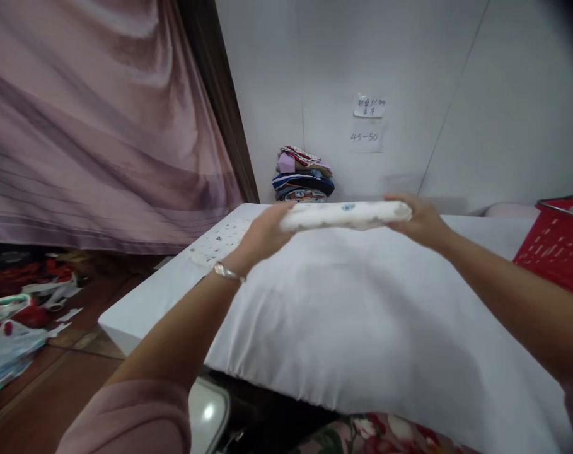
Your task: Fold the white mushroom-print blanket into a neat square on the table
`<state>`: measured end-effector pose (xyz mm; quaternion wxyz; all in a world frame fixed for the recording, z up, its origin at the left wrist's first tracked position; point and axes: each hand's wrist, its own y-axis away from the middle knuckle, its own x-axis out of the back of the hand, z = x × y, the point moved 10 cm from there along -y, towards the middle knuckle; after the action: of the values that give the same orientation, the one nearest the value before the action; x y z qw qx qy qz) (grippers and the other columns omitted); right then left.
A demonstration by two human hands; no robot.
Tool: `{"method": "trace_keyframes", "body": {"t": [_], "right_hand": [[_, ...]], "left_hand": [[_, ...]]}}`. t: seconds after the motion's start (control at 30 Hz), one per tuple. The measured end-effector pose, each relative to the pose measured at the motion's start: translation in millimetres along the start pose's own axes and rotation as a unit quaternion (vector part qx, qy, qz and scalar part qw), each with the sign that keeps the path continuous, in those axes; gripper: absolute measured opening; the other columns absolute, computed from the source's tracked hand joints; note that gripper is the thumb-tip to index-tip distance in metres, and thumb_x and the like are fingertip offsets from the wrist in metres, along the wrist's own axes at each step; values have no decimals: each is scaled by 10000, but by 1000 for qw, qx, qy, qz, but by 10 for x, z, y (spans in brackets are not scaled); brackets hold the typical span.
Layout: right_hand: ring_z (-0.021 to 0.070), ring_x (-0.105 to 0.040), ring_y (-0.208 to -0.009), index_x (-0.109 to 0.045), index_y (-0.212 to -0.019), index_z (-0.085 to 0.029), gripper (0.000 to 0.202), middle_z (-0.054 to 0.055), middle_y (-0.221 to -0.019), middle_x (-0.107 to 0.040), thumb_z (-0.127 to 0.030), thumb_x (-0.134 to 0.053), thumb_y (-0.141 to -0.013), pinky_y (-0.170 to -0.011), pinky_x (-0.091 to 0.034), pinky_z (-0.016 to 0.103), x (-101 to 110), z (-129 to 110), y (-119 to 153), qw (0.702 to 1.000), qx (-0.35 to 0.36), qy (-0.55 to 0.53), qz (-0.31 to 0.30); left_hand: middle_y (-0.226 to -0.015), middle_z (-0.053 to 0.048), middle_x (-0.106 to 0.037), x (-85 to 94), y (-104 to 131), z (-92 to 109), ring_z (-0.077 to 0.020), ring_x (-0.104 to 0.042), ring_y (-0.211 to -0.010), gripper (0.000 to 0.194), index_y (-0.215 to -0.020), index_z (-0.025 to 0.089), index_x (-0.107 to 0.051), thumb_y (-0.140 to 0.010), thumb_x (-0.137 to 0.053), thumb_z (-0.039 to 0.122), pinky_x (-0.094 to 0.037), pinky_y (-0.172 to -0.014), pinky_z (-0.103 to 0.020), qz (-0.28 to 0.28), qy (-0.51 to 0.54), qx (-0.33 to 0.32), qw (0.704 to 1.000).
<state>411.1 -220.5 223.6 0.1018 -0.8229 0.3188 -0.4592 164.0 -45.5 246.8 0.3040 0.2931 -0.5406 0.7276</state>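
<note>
A folded white cloth with a small blue print is held level above the table, seen edge-on. My left hand grips its left end, and a bracelet shows on that wrist. Its right end is in my right hand, with the fingers wrapped round it. Below, a plain white cloth covers much of the white table and hangs over the near edge. Another white cloth with small dark prints lies flat at the table's left side.
A stack of folded fabrics stands against the wall at the back. At the right is a red plastic basket. A pink curtain hangs at the left, above plastic bags on the tiled floor.
</note>
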Motion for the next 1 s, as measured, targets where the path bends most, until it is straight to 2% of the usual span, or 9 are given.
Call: {"method": "trace_keyframes", "body": {"t": [0.1, 0.2, 0.27, 0.33, 0.47, 0.57, 0.73, 0.87, 1.0], "right_hand": [[311, -322, -1297, -516, -1239, -235, 517, 58, -1373, -439, -348, -598, -741, -1078, -273, 488, -574, 394, 751, 992, -41, 75, -93], [299, -378, -1266, -553, -1183, -262, 478, 63, -1299, -518, -397, -557, -724, -1105, -248, 474, -1197, 617, 1517, 976, 1, 78, -205], [283, -407, -1249, -563, -1172, -284, 422, 72, -1294, -519, -408, -486, -776, -1113, -268, 425, -1324, 642, 1826, 976, 27, 88, -197], [279, -413, -1246, -556, -1189, -303, 416, 75, -1301, -510, -407, -443, -802, -1121, -272, 399, -1343, 592, 1994, 976, 42, 98, -190], [267, -365, -1284, -451, -1284, -411, 491, 13, -1343, -467, -427, -437, -793, -1140, -239, 402, -1308, 487, 2169, 967, 43, 106, -227], [257, -318, -1313, -374, -1335, -445, 550, -37, -1390, -409, -423, -455, -792, -1150, -177, 453, -1232, 396, 2247, 962, 55, 87, -252], [260, -399, -1259, -549, -1216, -306, 417, 19, -1301, -516, -458, -430, -846, -1120, -164, 522, -1100, 126, 1911, 966, 53, 72, -245], [254, -263, -1340, -461, -1315, -266, 516, 40, -1446, -338, -525, -345, -884, -1094, -251, 450, -1213, -67, 1441, 978, 28, 95, -184], [277, -134, -1375, -333, -1405, -230, 641, 69, -1494, -220, -590, -315, -875, -1108, -165, 485, -1730, -18, 1533, 954, 33, 140, -264]], "left_hand": [[-1177, -100, -571, -631, 697, 142, -217, -486, -1123, 469, -1225, 163, -501, -761, -496, 98, -369, -998, -383, -71, -36, -39, 996], [-1054, -95, -609, -1291, 1403, 246, -223, -539, -1012, 471, -1163, 184, -544, -717, -470, 51, -437, -905, -401, -161, -32, -50, 985], [-1052, -96, -599, -1443, 1675, 330, -228, -535, -997, 475, -1158, 190, -542, -713, -458, 48, -442, -892, -417, -157, -29, -54, 986], [-1060, -99, -587, -1430, 1804, 407, -235, -523, -998, 497, -1165, 185, -531, -696, -457, 39, -438, -893, -430, -143, -28, -57, 988], [-1099, -97, -567, -1245, 1925, 521, -236, -508, -1021, 519, -1198, 208, -501, -699, -481, 65, -427, -906, -445, -150, 3, -60, 987], [-1110, -101, -569, -1113, 1959, 573, -231, -513, -1030, 412, -1181, 211, -518, -770, -538, 217, -421, -918, -435, -163, 49, -58, 984], [-1029, -76, -623, -1018, 1537, 425, -197, -549, -996, 246, -994, 211, -615, -855, -482, 364, -431, -911, -368, -126, 75, 46, 988], [-1333, -103, -473, -1269, 1172, 362, -249, -380, -1263, 403, -1171, 190, -540, -842, -495, 419, -314, -1047, -420, -121, 21, 103, 987], [-1445, -142, -325, -1692, 1340, 357, -317, -237, -1347, 577, -1289, 147, -442, -839, -457, 508, -219, -1079, -498, -186, -40, 123, 974]]}}
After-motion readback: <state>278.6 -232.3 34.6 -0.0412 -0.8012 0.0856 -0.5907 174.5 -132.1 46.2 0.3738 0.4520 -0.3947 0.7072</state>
